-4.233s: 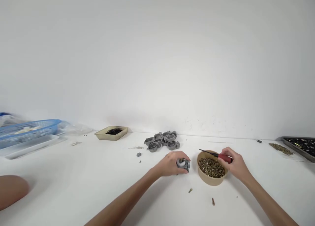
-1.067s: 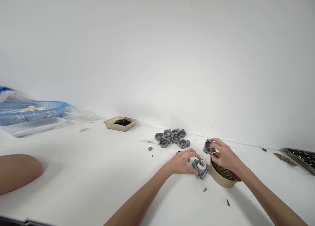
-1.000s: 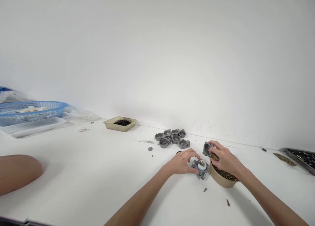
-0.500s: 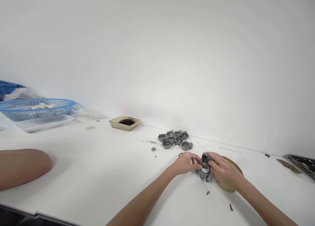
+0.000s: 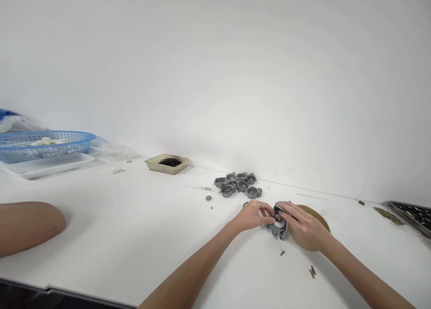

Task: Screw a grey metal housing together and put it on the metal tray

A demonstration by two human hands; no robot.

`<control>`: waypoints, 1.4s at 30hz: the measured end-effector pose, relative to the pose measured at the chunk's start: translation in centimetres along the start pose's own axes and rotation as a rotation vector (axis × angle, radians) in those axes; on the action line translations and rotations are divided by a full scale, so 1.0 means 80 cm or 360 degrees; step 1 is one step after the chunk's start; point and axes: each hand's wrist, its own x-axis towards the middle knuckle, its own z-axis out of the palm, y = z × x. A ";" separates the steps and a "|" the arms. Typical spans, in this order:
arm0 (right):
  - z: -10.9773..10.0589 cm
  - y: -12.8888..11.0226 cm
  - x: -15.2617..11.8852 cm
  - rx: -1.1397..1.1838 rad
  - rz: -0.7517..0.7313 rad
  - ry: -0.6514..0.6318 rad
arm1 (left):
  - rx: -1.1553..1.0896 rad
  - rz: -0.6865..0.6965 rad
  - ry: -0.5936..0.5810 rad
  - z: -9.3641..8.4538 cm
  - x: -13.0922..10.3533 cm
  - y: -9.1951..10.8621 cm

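A small grey carburetor with a white float stands on the white table. My left hand is closed at its left side, thumb and fingers pinching at the top near the float. My right hand grips a grey float bowl, which leans over the float and is partly covered by the fingers. Whether the bowl touches the carburetor I cannot tell. Behind my right hand lies a round tan dish. A brass-coloured screw lies in front of the carburetor, with more screws nearer me.
Several grey bowls are grouped near the wall. Left of them sits a tan tray of black rings. A blue basket is at far left, a dark tray at far right. Another person's arm rests at left.
The float bowl in my right hand has tilted down closer over the float. My left hand keeps its place at the carburetor. The whole view has shifted slightly.
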 end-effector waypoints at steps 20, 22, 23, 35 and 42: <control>-0.005 -0.027 -0.005 -0.0015 -0.0182 0.0186 | -0.0070 0.0143 -0.0142 -0.007 -0.003 -0.002; -0.003 -0.031 -0.005 0.0027 -0.0168 0.0230 | -0.0063 0.0166 -0.0202 -0.009 -0.006 -0.002; -0.001 -0.034 -0.006 0.0050 -0.0165 0.0242 | -0.0054 0.0178 -0.0247 -0.011 -0.007 -0.002; -0.056 -0.018 -0.019 0.0254 0.0226 0.0194 | -0.0087 0.0052 -0.0275 -0.001 -0.006 0.010; -0.079 -0.038 -0.047 0.0720 0.0790 -0.1092 | -0.0011 0.0148 -0.0289 0.005 -0.012 0.013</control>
